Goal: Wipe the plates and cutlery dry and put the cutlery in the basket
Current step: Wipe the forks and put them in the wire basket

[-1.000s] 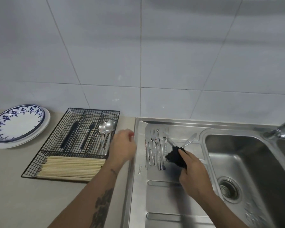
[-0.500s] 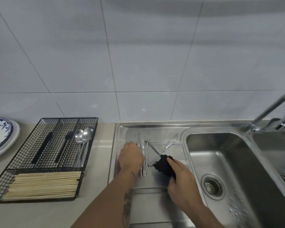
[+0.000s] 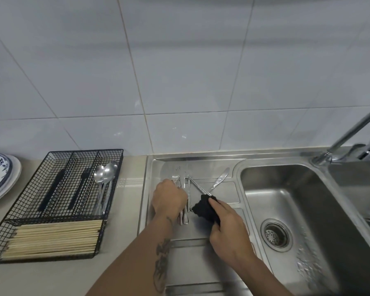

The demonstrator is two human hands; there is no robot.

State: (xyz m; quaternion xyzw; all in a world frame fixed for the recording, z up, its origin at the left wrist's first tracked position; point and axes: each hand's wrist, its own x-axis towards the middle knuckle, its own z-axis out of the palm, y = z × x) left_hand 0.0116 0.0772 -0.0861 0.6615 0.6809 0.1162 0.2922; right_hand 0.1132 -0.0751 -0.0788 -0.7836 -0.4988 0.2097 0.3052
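Left hand (image 3: 169,198) now down on draining-board cutlery (image 3: 185,212) — no legible writing.

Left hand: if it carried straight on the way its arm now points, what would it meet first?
The left hand is already over the forks lying on the draining board. Beyond them, probably the board's back rim, then the tiled wall; depth is unclear.
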